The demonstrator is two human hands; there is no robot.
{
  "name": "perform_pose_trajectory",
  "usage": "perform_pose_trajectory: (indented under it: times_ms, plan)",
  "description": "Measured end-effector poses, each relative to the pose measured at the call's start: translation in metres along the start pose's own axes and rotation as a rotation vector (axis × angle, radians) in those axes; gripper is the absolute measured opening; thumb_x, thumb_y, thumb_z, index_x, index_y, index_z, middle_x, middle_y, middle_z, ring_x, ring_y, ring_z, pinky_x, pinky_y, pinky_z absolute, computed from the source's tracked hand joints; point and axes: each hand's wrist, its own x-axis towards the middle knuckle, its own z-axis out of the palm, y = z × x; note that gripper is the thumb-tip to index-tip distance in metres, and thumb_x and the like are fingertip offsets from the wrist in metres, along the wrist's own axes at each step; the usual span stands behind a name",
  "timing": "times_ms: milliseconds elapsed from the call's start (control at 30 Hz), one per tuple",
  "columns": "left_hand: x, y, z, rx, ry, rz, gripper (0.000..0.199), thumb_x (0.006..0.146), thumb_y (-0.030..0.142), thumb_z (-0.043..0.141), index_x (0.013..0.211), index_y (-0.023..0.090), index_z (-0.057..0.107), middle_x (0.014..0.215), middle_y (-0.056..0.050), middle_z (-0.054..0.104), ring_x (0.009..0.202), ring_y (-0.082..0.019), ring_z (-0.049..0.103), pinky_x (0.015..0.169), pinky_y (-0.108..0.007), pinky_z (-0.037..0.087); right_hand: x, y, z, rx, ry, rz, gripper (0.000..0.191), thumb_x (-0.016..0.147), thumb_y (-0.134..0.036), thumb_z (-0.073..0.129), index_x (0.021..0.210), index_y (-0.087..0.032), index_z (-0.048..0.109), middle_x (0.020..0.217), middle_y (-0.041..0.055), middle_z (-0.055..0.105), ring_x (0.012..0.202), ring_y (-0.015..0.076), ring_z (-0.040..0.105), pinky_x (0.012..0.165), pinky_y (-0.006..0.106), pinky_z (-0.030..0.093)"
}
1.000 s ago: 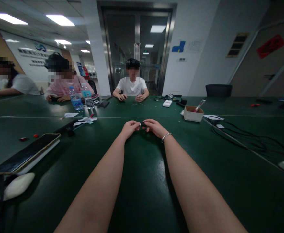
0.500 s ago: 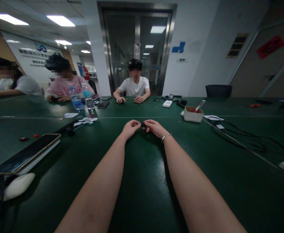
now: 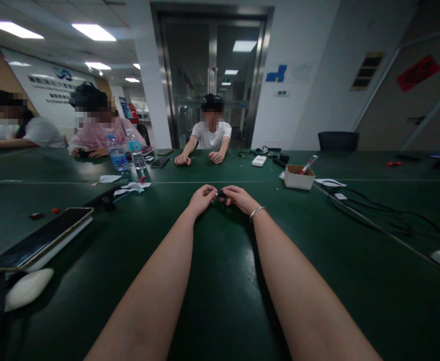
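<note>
Both my arms reach forward over the dark green table (image 3: 220, 271), and my hands meet near its middle seam. A small black object (image 3: 220, 193) sits between my fingertips, too small to name. My right hand (image 3: 239, 197), with a silver bangle at the wrist, is closed in a pinch on its right side. On the other side, my left hand (image 3: 202, 198) is closed, thumb and fingers at the object's left end, where a tiny light-coloured bit shows. Fingers hide part of the object.
To the left lie a phone (image 3: 42, 238) on a white box, a white mouse-like object (image 3: 29, 290) and crumpled paper (image 3: 133, 187). Two water bottles (image 3: 136, 149) stand behind. At right are a small cardboard box (image 3: 298, 178) and black cables (image 3: 378, 213). Co-workers sit across the table.
My hands stay almost in place, the left fingers shifting slightly at the object. The co-worker opposite has leaned forward, and that person's hands have moved a little nearer.
</note>
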Motion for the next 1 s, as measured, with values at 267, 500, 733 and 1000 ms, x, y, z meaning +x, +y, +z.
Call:
perform_pose_trajectory:
  times_ms: [267, 500, 733, 1000]
  plan:
    - [0.004, -0.005, 0.000, 0.022, 0.017, -0.016, 0.023, 0.071, 0.032, 0.068, 0.086, 0.015, 0.066, 0.075, -0.004, 0.065, 0.067, -0.013, 0.058, 0.063, -0.026, 0.044, -0.001, 0.000, 0.000, 0.006, 0.003, 0.001, 0.007, 0.087, -0.017, 0.060, 0.091, -0.012, 0.059, 0.064, 0.0024, 0.068, 0.043, 0.0057, 0.054, 0.046, 0.015, 0.044]
    - [0.003, -0.003, 0.000, 0.000, 0.047, -0.012, 0.022, 0.075, 0.033, 0.064, 0.091, 0.017, 0.062, 0.068, -0.001, 0.061, 0.061, -0.012, 0.055, 0.055, -0.023, 0.041, 0.000, 0.000, 0.001, -0.026, -0.013, 0.012, 0.006, 0.086, -0.017, 0.061, 0.090, -0.013, 0.060, 0.063, 0.0010, 0.067, 0.042, 0.0058, 0.054, 0.044, 0.015, 0.044]
    - [-0.001, 0.007, 0.000, -0.035, 0.003, -0.057, 0.015, 0.074, 0.022, 0.059, 0.089, 0.018, 0.061, 0.066, 0.001, 0.060, 0.058, -0.010, 0.055, 0.053, -0.020, 0.039, 0.003, 0.003, 0.001, -0.018, 0.010, -0.003, 0.006, 0.088, -0.019, 0.058, 0.090, -0.013, 0.060, 0.063, 0.0013, 0.067, 0.041, 0.0058, 0.054, 0.043, 0.015, 0.043]
    - [0.001, 0.006, 0.002, -0.034, 0.026, -0.091, 0.016, 0.071, 0.023, 0.066, 0.084, 0.015, 0.063, 0.069, -0.002, 0.063, 0.063, -0.012, 0.058, 0.063, -0.025, 0.044, 0.001, 0.001, 0.001, -0.025, 0.007, -0.003, 0.006, 0.089, -0.018, 0.057, 0.090, -0.013, 0.059, 0.063, 0.0017, 0.067, 0.042, 0.0060, 0.054, 0.044, 0.015, 0.043]
